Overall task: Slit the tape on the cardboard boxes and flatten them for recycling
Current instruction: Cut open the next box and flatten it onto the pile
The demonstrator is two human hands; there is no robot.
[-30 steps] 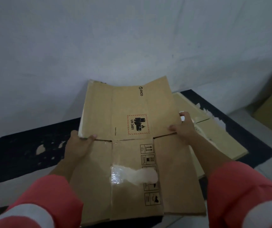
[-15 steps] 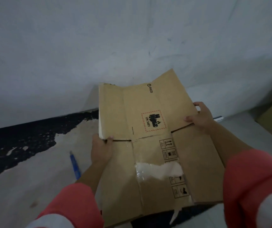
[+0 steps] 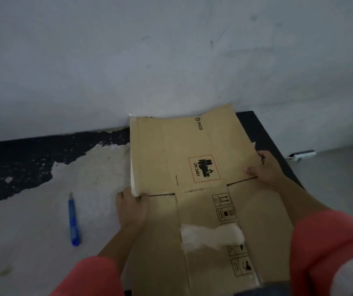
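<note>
The cardboard box [image 3: 192,178] is collapsed flat, flaps splayed out, held low over the floor [image 3: 32,242] with its far edge near the wall [image 3: 171,60]. A torn patch of tape [image 3: 211,236] sits on the near panels, so I'd judge the slitting done on this one. What's left is setting it aside. It's just a sheet, holding nothing. The left hand [image 3: 131,208] has its grip clamped on the left edge, and the right hand [image 3: 265,169] on the right edge. A blue cutter [image 3: 73,221] lies on the floor, well left.

One wide-angle view from the person's head, facing forward and down, close over the flattened brown cardboard box [image 3: 192,146]; pale grey wall [image 3: 171,50] fills the upper half, worn pale floor [image 3: 32,242] left.
</note>
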